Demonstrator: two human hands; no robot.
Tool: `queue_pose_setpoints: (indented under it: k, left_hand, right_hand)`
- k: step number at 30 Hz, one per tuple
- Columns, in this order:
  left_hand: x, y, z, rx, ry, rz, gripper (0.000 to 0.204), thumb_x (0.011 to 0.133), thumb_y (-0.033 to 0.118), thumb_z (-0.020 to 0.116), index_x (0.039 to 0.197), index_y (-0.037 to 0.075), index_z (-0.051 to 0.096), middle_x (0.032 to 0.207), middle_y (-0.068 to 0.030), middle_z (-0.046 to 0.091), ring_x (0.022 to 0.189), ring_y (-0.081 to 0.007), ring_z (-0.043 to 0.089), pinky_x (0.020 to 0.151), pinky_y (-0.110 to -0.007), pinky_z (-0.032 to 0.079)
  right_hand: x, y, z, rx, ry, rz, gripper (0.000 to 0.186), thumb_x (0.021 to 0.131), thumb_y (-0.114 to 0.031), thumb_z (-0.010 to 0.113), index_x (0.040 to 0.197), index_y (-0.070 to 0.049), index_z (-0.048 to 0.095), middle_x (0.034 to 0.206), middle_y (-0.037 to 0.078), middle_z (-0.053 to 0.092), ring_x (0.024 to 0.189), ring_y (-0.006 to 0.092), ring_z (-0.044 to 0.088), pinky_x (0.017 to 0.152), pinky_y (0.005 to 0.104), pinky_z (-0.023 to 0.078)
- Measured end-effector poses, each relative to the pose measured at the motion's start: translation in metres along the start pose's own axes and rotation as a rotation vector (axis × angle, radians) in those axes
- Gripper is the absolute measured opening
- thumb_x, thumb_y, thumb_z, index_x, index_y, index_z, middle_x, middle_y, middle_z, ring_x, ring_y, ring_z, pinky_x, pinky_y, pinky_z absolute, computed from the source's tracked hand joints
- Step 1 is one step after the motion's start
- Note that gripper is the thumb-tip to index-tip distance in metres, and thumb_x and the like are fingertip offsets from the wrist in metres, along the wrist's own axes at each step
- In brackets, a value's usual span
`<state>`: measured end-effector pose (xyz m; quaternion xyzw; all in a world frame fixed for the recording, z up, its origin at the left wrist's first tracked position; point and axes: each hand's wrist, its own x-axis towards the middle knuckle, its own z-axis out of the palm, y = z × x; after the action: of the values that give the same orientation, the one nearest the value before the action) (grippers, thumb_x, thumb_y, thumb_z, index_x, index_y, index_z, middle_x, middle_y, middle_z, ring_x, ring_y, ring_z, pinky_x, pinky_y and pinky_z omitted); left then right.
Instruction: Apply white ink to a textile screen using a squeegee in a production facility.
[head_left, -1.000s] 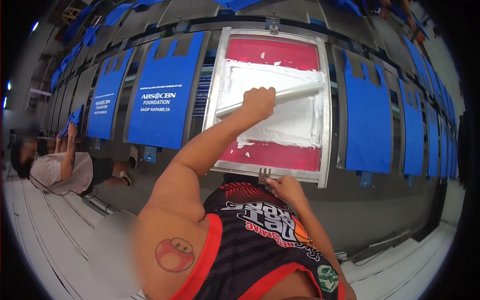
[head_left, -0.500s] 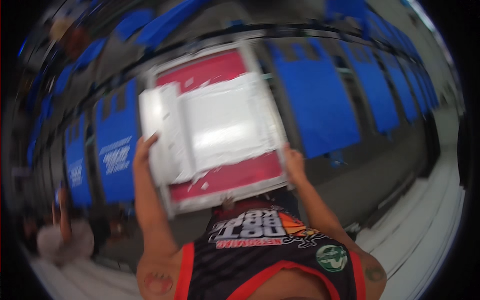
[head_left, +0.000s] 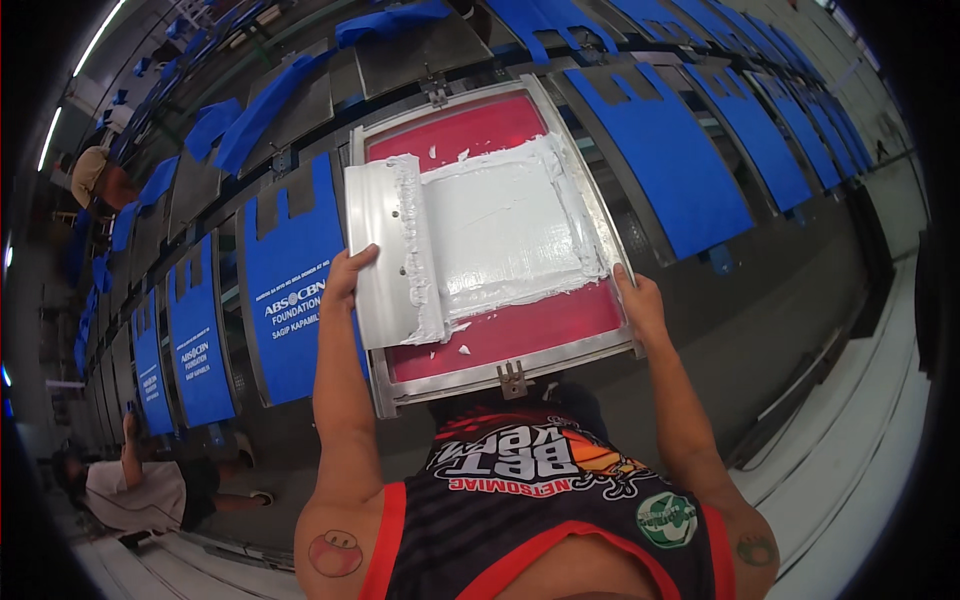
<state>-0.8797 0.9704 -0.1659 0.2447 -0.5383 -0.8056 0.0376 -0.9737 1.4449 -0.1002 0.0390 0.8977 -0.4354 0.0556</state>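
A screen printing frame [head_left: 600,240] with red mesh is held in front of me. White ink [head_left: 505,225] covers the middle of the mesh in a thick rectangle, its edges ridged. Along the frame's left side lies a wide metal squeegee [head_left: 380,260], its right edge caked with ink. My left hand [head_left: 350,278] is closed around the left side, thumb resting on the squeegee's left edge, other fingers mostly hidden. At the right rail my right hand [head_left: 640,300] is closed around the frame, thumb on top. Metal clips [head_left: 512,380] sit on the near and far rails.
Blue bag-shaped fabric pieces lie on rows of dark boards; printed ones [head_left: 290,290] are to the left, plain ones [head_left: 665,165] to the right. A person in a light shirt [head_left: 135,495] is at the lower left; another person [head_left: 100,178] is farther back. White slats [head_left: 850,420] run along the right.
The view has turned and sharpened. The frame, held by both hands, now sits farther right in view, with the printed fabric pieces shifted right too. Both grips look the same.
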Motion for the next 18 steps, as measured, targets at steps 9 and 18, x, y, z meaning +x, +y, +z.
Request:
queue_pose_setpoints:
  k: [9,18]
  left_hand:
    - [-0.011,0.024,0.018,0.027,0.13,-0.06,0.046,0.081,0.018,0.071,0.118,-0.004,0.054,0.103,-0.0155,0.065,0.086,-0.0255,0.067,0.074,-0.038,0.056]
    - [-0.005,0.003,0.022,-0.052,0.093,-0.037,0.045,0.078,0.017,0.074,0.114,-0.005,0.058,0.1,-0.0154,0.066,0.084,-0.0235,0.066,0.076,-0.038,0.053]
  right_hand:
    - [0.03,0.022,0.001,0.011,-0.087,0.084,0.062,0.085,-0.055,0.058,0.09,0.006,0.066,0.08,0.019,0.066,0.076,0.0236,0.063,0.071,0.037,0.047]
    - [0.052,0.05,0.002,0.04,-0.155,0.109,0.061,0.088,-0.052,0.057,0.104,0.007,0.063,0.088,0.016,0.064,0.085,0.0197,0.058,0.077,0.0348,0.045]
